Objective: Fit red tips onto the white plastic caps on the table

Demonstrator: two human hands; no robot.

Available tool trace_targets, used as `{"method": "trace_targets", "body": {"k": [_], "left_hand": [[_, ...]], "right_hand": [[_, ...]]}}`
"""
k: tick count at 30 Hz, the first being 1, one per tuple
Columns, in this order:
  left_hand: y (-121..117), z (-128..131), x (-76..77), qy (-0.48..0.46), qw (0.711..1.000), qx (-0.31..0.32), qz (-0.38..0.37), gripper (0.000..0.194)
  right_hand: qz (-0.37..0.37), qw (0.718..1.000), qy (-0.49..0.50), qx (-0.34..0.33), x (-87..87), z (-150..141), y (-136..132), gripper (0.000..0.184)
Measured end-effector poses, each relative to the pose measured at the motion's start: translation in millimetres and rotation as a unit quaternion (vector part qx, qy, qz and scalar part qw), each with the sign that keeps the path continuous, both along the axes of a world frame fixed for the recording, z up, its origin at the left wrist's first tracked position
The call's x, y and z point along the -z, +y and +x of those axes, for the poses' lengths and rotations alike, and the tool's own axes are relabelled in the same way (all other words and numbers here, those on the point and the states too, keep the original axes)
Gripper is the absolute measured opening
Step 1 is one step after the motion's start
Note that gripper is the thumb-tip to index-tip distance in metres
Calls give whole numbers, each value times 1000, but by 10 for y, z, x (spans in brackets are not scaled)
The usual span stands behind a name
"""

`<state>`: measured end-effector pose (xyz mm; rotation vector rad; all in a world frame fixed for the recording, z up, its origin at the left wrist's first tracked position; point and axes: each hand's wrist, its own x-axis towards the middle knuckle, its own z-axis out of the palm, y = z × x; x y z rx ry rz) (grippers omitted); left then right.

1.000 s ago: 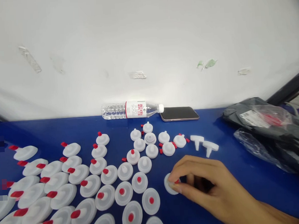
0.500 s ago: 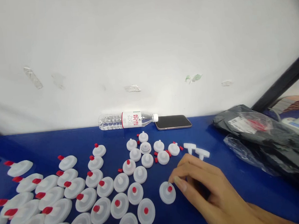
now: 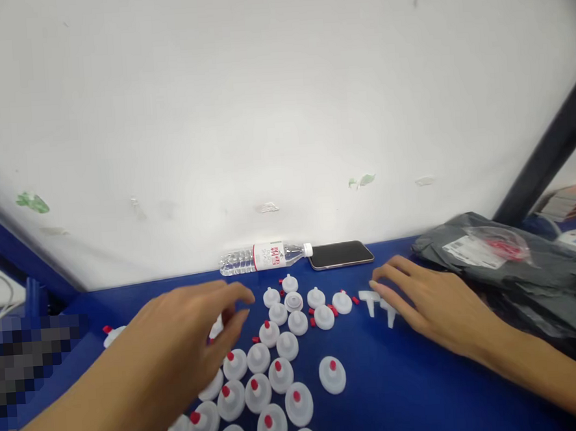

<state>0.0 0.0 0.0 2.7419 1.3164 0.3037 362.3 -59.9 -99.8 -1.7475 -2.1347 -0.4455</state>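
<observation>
My left hand (image 3: 192, 332) hangs over the left part of the white round discs, thumb and forefinger apart with nothing visible between them. It hides several discs beneath it. My right hand (image 3: 415, 302) reaches in from the right, fingers stretched out and apart. Its fingertips are at two white T-shaped plastic pieces (image 3: 370, 299); whether they touch is unclear. One disc with a red cap on its stem (image 3: 334, 380) lies apart from the others. Other red-capped discs (image 3: 300, 406) fill the front, while several uncapped discs (image 3: 287, 347) lie behind them. Small loose red caps (image 3: 313, 322) are scattered there.
Against the white wall, a clear water bottle (image 3: 239, 262) lies on its side on the blue table (image 3: 377, 398), with a dark phone (image 3: 342, 254) beside its cap. Grey plastic bags (image 3: 541, 284) are heaped at the right. Dark frame posts (image 3: 540, 151) rise at both sides.
My left hand has come into view over the discs at left. My right hand has moved away from the lone capped disc, up and right to the T-shaped pieces. The view has shifted.
</observation>
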Motion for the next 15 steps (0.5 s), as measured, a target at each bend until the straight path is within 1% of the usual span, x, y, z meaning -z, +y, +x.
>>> {"method": "trace_targets", "body": {"k": [1, 2, 3, 5, 8, 10, 15], "left_hand": [[121, 34, -46, 37, 999, -25, -14, 24], [218, 62, -62, 78, 995, -34, -41, 24], [292, 82, -51, 109, 992, -34, -60, 23], [381, 101, 28, 146, 985, -34, -88, 20], [439, 93, 176, 145, 984, -21, -104, 20], [457, 89, 233, 138, 983, -10, -122, 20], [455, 151, 233, 130, 975, 6, -183, 21]], "right_hand": [[-8, 1000, 2, -2, 26, -16, 3, 31], [-16, 1000, 4, -3, 50, -37, 4, 29], [-24, 1000, 5, -4, 73, -59, 4, 28], [-35, 999, 7, -6, 115, -96, 5, 26], [-49, 999, 12, -2, 161, -114, 14, 27], [-66, 998, 23, 5, 173, -103, 24, 30], [-141, 985, 100, 25, 168, -73, 36, 38]]}}
